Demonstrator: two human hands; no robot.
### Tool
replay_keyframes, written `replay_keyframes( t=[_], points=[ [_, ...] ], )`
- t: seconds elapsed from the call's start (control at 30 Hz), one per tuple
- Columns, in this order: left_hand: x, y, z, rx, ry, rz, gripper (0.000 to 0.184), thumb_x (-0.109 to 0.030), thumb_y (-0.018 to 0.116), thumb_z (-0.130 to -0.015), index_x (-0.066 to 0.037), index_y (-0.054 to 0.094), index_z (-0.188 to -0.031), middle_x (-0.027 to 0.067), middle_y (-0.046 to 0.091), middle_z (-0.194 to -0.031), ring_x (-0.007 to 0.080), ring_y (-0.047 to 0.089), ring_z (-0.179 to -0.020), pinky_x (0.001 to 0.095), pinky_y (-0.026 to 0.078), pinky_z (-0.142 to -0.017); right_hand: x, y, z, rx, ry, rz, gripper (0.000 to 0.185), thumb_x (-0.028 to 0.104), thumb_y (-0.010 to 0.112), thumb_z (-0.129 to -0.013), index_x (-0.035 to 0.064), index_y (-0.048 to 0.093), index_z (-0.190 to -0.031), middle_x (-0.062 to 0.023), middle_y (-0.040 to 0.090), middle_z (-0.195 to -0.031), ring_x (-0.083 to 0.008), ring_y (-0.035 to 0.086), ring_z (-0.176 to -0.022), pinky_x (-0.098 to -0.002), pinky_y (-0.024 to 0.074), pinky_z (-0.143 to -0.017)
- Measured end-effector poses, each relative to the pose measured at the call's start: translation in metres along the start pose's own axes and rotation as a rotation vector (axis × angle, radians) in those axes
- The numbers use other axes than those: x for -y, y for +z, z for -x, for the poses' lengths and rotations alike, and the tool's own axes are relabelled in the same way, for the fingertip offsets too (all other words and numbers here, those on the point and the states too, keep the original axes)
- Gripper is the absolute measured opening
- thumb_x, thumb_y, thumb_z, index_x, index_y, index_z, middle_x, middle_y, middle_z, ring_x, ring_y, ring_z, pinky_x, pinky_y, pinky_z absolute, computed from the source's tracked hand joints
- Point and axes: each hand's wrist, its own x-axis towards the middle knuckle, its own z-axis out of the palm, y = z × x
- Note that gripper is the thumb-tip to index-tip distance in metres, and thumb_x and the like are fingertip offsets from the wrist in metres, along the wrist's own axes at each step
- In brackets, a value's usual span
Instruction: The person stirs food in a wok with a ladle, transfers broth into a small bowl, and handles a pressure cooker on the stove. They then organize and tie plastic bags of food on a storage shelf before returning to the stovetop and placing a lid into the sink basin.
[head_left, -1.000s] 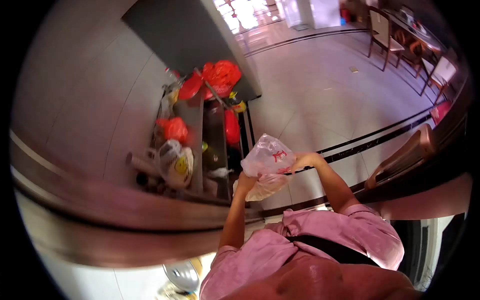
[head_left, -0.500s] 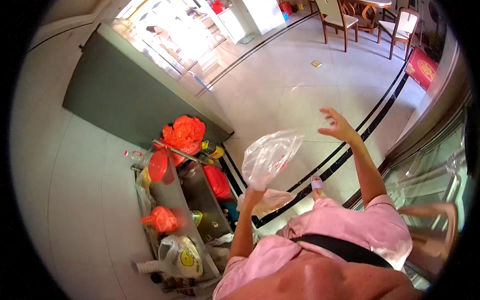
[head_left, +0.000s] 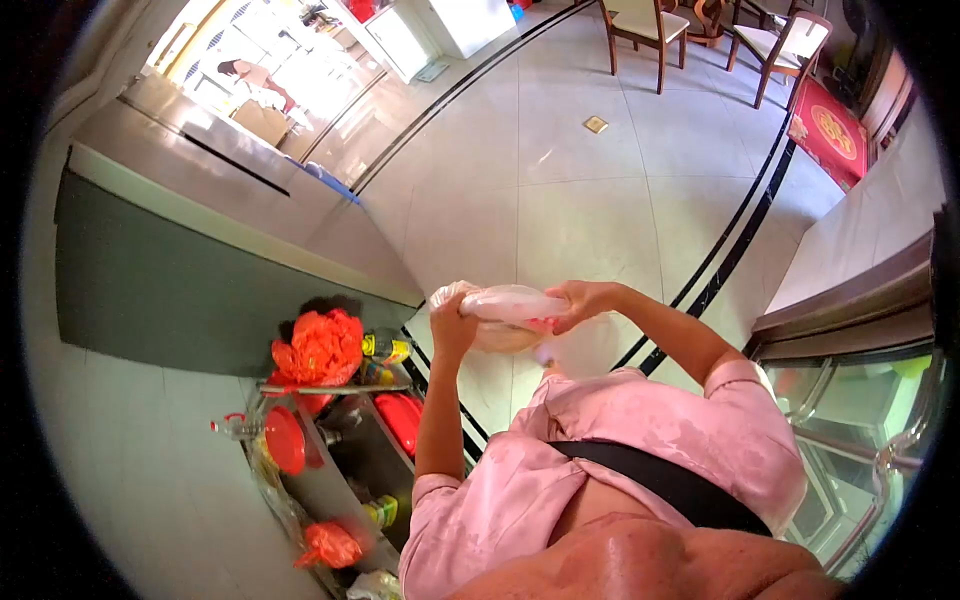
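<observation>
Caution: uneven pulling between the left hand (head_left: 453, 322) and right hand (head_left: 587, 302) could tear the thin plastic bag (head_left: 512, 303) or work it loose. Position: the bag is at frame centre, spanning both hands; the fingers (head_left: 566, 300) of each appear closed, pinching opposite ends.

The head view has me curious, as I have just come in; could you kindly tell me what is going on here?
The camera wearer's left hand and right hand each grip a pale plastic bag, which spans the gap between them in mid-air. More thin plastic shows just below it, though I cannot tell whether that is a second bag. To the wearer's left stands a low shelf unit with a large red bag at its far end.
</observation>
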Motion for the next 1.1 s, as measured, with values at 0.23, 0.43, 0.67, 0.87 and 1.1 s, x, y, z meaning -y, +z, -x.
replay_keyframes(
  t=[0.23,0.43,0.67,0.87,1.1],
  points=[
    [0.081,0.003,-0.149,-0.110,-0.012,-0.027,0.019,-0.007,0.049,-0.063,-0.002,0.060,-0.077,0.0205,0.058,-0.071,0.0398,0.056,-0.069,0.0430,0.045,-0.062,-0.005,-0.090,-0.080,-0.187,-0.030,-0.284,0.058,0.022,0.074,-0.071,-0.0001,0.050,-0.118,-0.0083,0.060,-0.105,-0.0172,0.055,-0.097,-0.0292,0.0455,-0.084],
    [0.142,0.016,-0.259,0.133,-0.075,-0.245,0.011,-0.010,0.058,-0.068,-0.004,0.060,-0.076,0.0158,0.061,-0.079,0.0356,0.057,-0.074,0.0441,0.047,-0.065,0.088,-0.207,-0.107,-0.622,-0.192,-0.158,0.021,0.003,0.067,-0.071,0.0034,0.056,-0.089,0.0001,0.057,-0.074,-0.0087,0.052,-0.065,-0.0241,0.0422,-0.057],
    [0.198,0.063,-0.396,-0.213,0.300,-0.360,0.015,-0.015,0.064,-0.079,-0.008,0.055,-0.070,0.0085,0.055,-0.082,0.0305,0.053,-0.081,0.0424,0.044,-0.068,0.133,-0.263,-0.136,-0.762,0.004,0.111,0.031,0.017,0.071,-0.068,-0.0011,0.057,-0.089,-0.0070,0.058,-0.070,-0.0151,0.055,-0.064,-0.0312,0.0435,-0.058],
    [0.200,0.108,-0.542,-0.280,-0.161,0.496,0.025,-0.018,0.060,-0.087,-0.004,0.049,-0.069,0.0054,0.051,-0.064,0.0183,0.051,-0.058,0.0324,0.042,-0.054,0.041,-0.374,-0.209,-0.536,0.260,0.087,0.053,0.009,0.075,-0.066,0.0004,0.056,-0.115,-0.0056,0.064,-0.090,-0.0140,0.058,-0.075,-0.0291,0.0474,-0.069],
    [0.140,0.078,-0.662,-0.220,-0.298,1.426,0.015,-0.024,0.049,-0.092,-0.009,0.054,-0.091,0.0018,0.055,-0.084,0.0153,0.055,-0.077,0.0302,0.048,-0.068,-0.005,-0.456,-0.353,-0.384,-0.211,-0.805,0.069,0.005,0.071,-0.075,-0.0029,0.034,-0.133,-0.0119,0.056,-0.116,-0.0200,0.057,-0.101,-0.0338,0.0488,-0.084]
  ],
)
